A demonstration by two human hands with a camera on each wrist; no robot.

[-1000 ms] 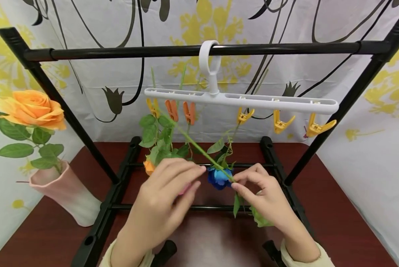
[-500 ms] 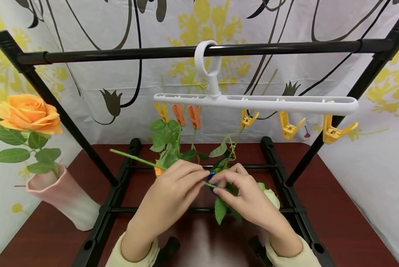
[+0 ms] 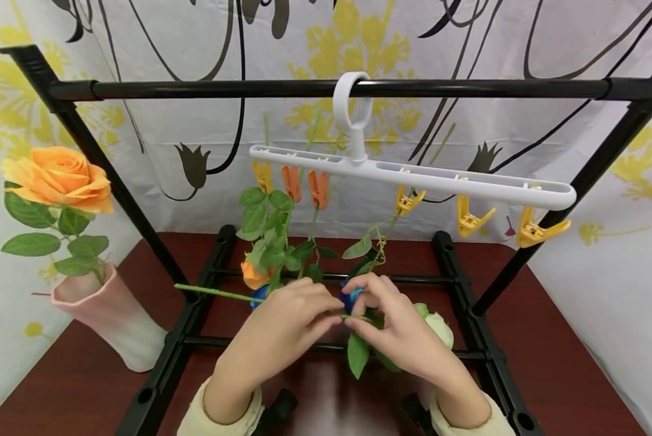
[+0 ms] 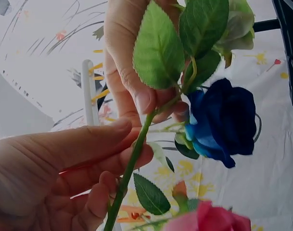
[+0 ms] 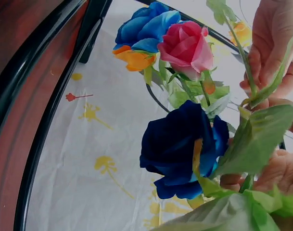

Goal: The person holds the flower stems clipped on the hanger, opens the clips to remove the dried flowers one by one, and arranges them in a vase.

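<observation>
A pale green-white rose (image 3: 439, 330) lies low by my right wrist, and its green stem (image 3: 211, 292) runs leftward under both hands. My right hand (image 3: 404, 339) pinches this stem just below the leaves (image 4: 158, 50). My left hand (image 3: 279, 330) holds the same stem a little farther along, its curled fingertips against it in the left wrist view. Just behind the hands hangs a blue rose (image 4: 225, 122), partly covered by the right fingers in the head view. A pink rose (image 5: 187, 48) and an orange rose (image 3: 256, 274) hang upside down farther left.
A white clip hanger (image 3: 413, 175) hangs tilted from the black rack's top bar (image 3: 211, 89). Yellow clips (image 3: 473, 218) at its right carry nothing; orange clips (image 3: 318, 189) hold stems. A pink-white vase (image 3: 110, 318) with an orange rose (image 3: 59, 178) stands left.
The rose's stem has swung down from pointing up at the hanger to lying nearly level, pointing left. My left hand has taken hold of it, and my right hand has shifted left.
</observation>
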